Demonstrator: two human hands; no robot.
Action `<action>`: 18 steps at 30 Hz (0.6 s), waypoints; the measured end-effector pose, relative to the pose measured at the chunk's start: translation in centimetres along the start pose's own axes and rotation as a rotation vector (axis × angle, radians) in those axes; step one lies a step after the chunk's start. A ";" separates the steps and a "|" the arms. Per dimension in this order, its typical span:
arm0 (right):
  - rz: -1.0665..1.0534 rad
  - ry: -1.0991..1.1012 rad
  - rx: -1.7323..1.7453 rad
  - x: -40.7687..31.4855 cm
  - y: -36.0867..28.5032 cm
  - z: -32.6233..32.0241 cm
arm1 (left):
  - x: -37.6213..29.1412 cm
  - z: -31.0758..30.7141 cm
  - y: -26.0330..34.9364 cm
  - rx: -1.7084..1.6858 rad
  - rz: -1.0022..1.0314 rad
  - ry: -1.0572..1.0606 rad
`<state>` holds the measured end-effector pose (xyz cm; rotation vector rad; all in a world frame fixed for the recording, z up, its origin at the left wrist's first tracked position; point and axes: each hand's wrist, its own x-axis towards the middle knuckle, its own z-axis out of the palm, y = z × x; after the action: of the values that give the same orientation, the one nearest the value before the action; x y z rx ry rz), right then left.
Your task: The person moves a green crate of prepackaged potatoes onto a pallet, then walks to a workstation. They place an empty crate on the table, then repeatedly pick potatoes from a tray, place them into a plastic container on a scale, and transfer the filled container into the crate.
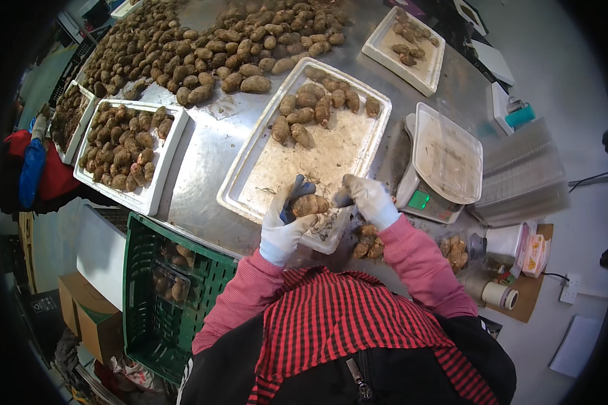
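Note:
My left hand [279, 230], in a white glove with blue-grey fingertips, is shut on a brown taro corm [310, 205]. The corm lies across the fingers, above the near end of a white foam tray [268, 174]. Just right of the corm is my right hand [371, 198], gloved the same way, its fingers bent; whether they pinch anything small is unclear. More taro corms [309, 105] are grouped at the tray's far end, and dirt and root bits are scattered over its floor. A few small peeled-looking corms [369, 242] sit on the table below my right wrist.
A scale [448, 167] stands right, beside stacked clear plastic lids or boxes [522, 172]. A large taro heap [223, 45] covers the metal table's [202, 152] far side. Another foam tray [175, 152] is left, above a green crate [147, 283] holding clear packs. A co-worker's sleeve [33, 172] shows far left.

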<state>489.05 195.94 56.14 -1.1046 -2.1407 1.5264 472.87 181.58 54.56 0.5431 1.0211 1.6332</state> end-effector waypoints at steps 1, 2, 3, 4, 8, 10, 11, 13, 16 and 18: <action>0.059 -0.126 0.219 -0.7 0.0 0.7 | 0.1 0.0 0.0 -0.025 0.023 -0.007; 0.040 -0.203 0.282 -1.1 -0.1 1.1 | 0.2 0.1 -0.1 0.043 0.044 -0.037; 0.114 -0.236 0.312 -1.8 -0.3 1.5 | 0.4 0.2 -0.3 0.098 0.082 -0.062; 0.055 -0.213 0.306 -2.8 -0.6 1.9 | 0.5 0.2 -0.4 0.163 0.112 -0.095; -0.057 -0.054 0.403 -4.3 -1.6 1.9 | 0.5 0.4 -1.2 0.113 0.070 -0.061; -0.100 -0.017 0.305 -5.0 -1.9 1.4 | 0.3 0.3 -1.6 -0.027 -0.074 -0.084; -0.147 -0.001 0.258 -5.3 -1.8 1.2 | 0.1 0.3 -1.8 -0.015 -0.121 -0.110; -0.176 0.037 0.157 -6.0 -1.5 1.1 | 0.1 0.6 -2.5 -0.033 -0.169 -0.137; -0.319 0.151 0.076 -6.9 -0.6 0.8 | -0.3 1.0 -3.3 -0.038 -0.098 -0.183; -0.158 0.225 0.166 -7.6 0.3 0.0 | -0.5 1.8 -3.7 -0.014 -0.071 -0.190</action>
<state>494.19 190.51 57.33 -0.9752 -1.8678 1.4072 476.44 181.92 52.49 0.6330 0.8786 1.4940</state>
